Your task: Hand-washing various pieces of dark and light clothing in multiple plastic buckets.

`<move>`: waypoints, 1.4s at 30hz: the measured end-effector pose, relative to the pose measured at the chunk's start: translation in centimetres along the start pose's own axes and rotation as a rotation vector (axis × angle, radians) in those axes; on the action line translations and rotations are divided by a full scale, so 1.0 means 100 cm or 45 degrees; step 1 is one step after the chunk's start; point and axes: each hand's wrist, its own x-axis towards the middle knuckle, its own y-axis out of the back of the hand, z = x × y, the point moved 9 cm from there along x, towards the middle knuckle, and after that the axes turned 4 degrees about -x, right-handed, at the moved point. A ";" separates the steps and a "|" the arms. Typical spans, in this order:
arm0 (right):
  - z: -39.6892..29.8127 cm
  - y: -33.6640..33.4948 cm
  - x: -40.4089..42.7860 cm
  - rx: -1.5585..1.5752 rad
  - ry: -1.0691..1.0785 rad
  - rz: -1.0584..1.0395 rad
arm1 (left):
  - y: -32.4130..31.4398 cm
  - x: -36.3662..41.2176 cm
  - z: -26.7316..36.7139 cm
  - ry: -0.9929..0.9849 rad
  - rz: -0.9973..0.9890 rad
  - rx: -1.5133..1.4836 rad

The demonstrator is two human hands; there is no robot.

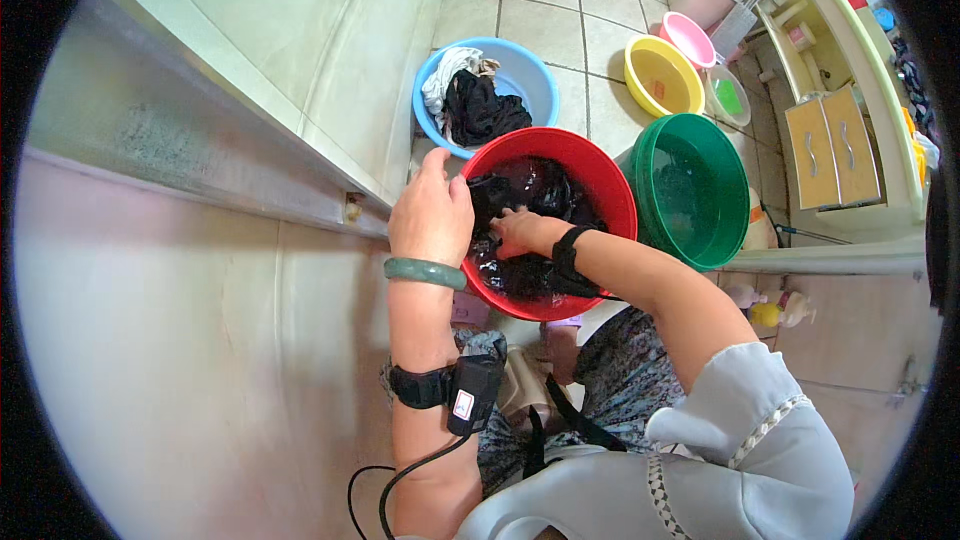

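Note:
A red plastic bucket [600, 157] stands before me, holding dark water and soaked black clothing [551, 191]. My right hand [521, 231] reaches into it, with the fingers partly under the water at the black cloth; whether they grip it is hidden. At the bucket's left rim is my left hand [433, 202], raised with its back towards me and its fingers bent over the edge. A green bangle circles the left wrist. Beyond the bucket, a blue basin [541, 79] holds white cloth [450, 75] and black cloth [480, 109].
Right of the red bucket stands a green bucket [686, 187] with water. A yellow basin [664, 75], a pink basin [688, 37] and a small bowl with a green thing [727, 95] lie farther back. A wall runs along the left; a cabinet [832, 146] stands at the right.

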 end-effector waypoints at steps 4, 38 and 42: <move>-0.004 -0.018 0.014 -0.248 0.304 -0.030 | 0.003 -0.001 0.000 -0.001 -0.019 -0.027; 0.100 0.067 -0.115 0.853 -0.129 0.250 | -0.060 0.015 -0.007 -0.053 -0.202 -0.276; 0.089 0.002 -0.091 0.539 -0.444 0.184 | -0.030 -0.002 -0.014 0.130 -0.254 -0.482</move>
